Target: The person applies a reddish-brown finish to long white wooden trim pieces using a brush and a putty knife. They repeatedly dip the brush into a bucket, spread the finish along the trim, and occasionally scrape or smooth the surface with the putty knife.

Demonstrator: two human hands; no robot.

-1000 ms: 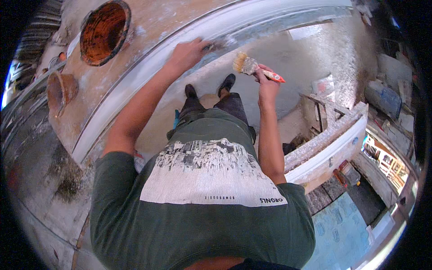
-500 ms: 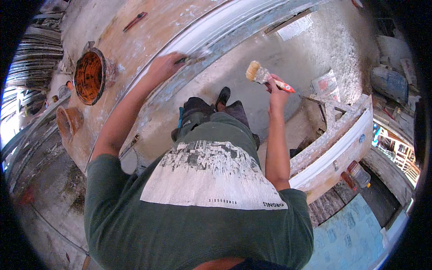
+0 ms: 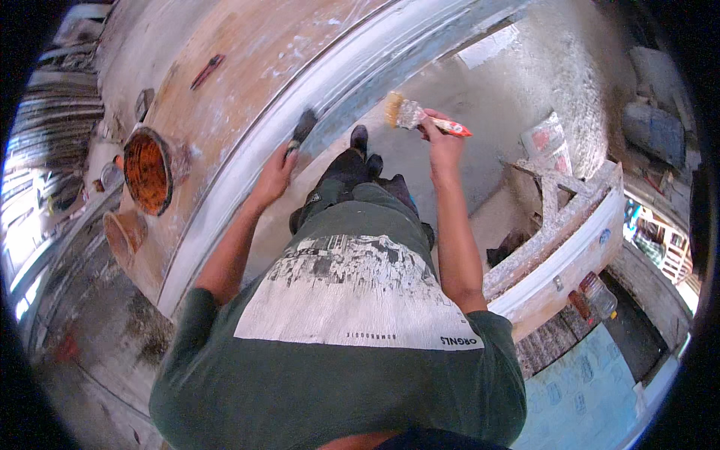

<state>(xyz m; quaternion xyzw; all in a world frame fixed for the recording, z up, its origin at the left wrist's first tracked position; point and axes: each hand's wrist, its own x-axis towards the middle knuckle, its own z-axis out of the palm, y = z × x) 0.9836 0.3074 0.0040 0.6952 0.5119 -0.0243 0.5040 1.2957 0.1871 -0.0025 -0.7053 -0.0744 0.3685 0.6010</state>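
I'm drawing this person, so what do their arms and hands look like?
The left hand and right hand are bare: I can see no gloves, watches or bracelets. The forearms are uncovered too. Above them are short, dark green sleeves, matching the T-shirt.

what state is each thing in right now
left hand, closed on dark brush
dark brush, held over white moulding
right hand, closed on paintbrush
paintbrush, ferrule smeared white, raised
big bucket, open, orange-brown inside
small bucket, open
red tool, lying unheld
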